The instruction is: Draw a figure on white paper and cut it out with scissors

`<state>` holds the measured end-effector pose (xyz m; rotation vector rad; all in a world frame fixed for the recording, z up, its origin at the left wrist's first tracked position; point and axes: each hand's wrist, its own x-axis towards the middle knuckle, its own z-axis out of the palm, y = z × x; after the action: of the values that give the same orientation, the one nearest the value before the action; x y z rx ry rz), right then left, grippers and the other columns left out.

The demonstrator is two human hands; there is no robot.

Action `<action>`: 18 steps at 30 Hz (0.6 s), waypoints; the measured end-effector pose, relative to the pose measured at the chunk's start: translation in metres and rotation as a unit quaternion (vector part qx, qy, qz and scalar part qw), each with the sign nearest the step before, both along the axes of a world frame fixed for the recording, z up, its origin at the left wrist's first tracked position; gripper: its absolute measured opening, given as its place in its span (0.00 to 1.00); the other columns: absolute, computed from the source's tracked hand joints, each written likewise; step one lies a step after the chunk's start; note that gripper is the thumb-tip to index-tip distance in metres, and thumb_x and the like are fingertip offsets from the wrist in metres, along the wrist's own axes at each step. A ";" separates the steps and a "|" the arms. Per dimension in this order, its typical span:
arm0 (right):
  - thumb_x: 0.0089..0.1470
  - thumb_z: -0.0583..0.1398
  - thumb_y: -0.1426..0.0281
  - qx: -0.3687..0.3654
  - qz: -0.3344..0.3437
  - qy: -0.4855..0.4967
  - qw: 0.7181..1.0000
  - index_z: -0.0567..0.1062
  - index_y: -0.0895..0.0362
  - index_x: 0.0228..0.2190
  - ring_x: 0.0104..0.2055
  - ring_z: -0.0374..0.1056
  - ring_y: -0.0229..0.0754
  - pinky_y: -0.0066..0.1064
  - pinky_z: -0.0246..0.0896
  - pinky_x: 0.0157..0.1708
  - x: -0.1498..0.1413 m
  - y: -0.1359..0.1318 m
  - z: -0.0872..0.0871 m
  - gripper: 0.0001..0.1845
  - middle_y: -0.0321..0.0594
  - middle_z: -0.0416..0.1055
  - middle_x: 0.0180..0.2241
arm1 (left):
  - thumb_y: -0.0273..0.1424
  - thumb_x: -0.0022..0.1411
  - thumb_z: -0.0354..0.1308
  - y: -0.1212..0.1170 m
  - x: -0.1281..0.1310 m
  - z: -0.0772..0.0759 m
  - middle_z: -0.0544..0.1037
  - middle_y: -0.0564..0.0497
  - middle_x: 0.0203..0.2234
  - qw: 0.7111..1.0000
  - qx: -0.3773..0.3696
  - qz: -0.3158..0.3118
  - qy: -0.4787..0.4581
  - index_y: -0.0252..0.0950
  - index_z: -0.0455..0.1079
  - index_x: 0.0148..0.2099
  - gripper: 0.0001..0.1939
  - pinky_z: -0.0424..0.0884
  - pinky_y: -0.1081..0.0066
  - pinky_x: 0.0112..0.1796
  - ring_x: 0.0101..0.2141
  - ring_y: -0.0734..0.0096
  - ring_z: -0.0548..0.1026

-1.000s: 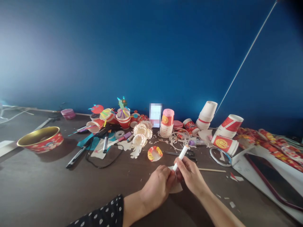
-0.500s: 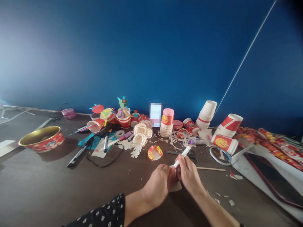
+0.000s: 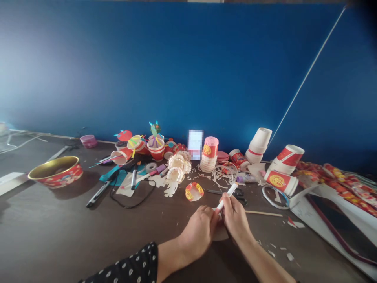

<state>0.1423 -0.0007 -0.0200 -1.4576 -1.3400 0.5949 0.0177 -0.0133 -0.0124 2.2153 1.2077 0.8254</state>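
My right hand (image 3: 235,217) is closed around a white-barrelled marker (image 3: 229,195), which slants up and away, its lower end down between both hands. Against it on the left, my left hand (image 3: 200,225) is closed on a pale paper piece (image 3: 220,233), partly hidden by the fingers. The marker's lower tip is hard to see. Just beyond the hands lie black-handled scissors (image 3: 242,196) and a small red-and-yellow paper ring (image 3: 194,192). A purple marker cap (image 3: 240,180) shows close past the marker's far end.
Farther back stand a pink-topped cup stack (image 3: 209,154), white paper cups (image 3: 259,144) and a lit screen (image 3: 195,144). A gold-lined red bowl (image 3: 57,173) sits left, near a cutter knife (image 3: 101,193). On the right, a dark phone (image 3: 341,228) lies in a white box lid. Paper scraps are scattered about.
The view has tilted down slightly, so the top edge of the blue panel now shows. Both hands keep nearly the same pose and grip around the marker and the paper piece.
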 end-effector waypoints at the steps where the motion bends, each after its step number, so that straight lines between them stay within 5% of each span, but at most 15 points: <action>1: 0.51 0.49 0.53 -0.005 0.011 0.011 1.000 0.63 0.54 0.17 0.17 0.57 0.38 0.27 0.53 0.16 0.001 0.000 0.000 0.21 0.33 0.59 0.13 | 0.32 0.64 0.36 0.000 0.000 0.000 0.71 0.47 0.25 1.000 0.002 -0.001 -0.004 0.34 0.64 0.28 0.19 0.64 0.69 0.34 0.30 0.68 0.68; 7: 0.49 0.55 0.57 -0.051 0.096 0.106 0.988 0.62 0.56 0.18 0.16 0.52 0.34 0.24 0.49 0.15 0.004 -0.002 0.000 0.17 0.28 0.55 0.13 | 0.33 0.63 0.39 -0.002 -0.003 -0.001 0.70 0.48 0.25 1.000 -0.014 -0.013 -0.018 0.34 0.62 0.28 0.16 0.62 0.71 0.32 0.29 0.70 0.66; 18: 0.46 0.58 0.57 -0.088 0.113 0.124 0.982 0.62 0.57 0.17 0.16 0.53 0.34 0.25 0.49 0.15 0.002 -0.001 0.000 0.18 0.30 0.56 0.13 | 0.33 0.63 0.38 -0.001 -0.001 -0.002 0.69 0.48 0.25 0.999 -0.022 0.005 -0.028 0.35 0.61 0.26 0.17 0.62 0.71 0.31 0.28 0.70 0.66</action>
<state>0.1443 -0.0020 -0.0198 -1.3263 -1.2876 1.0321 0.0164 -0.0146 -0.0148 2.1386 1.2004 0.8503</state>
